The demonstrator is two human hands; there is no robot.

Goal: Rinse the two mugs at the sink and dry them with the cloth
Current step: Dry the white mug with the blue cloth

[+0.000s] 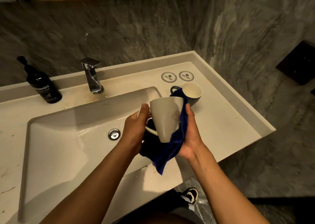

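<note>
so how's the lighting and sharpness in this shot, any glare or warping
Head view: dim, warm light; the arms shadow the sink basin; small glints on the faucet and drain; wide-angle bending of the counter edges; white mug fairly sharp, frame edges softer.

Two mugs are showing: a white mug [166, 119] being held over the sink's right edge and a dark blue mug [193, 94] sitting near the counter's back right corner. One blue cloth [173, 147], one faucet [92, 75], one soap bottle [42, 85] and two round coasters [168, 77] [186, 75] are showing.
</note>
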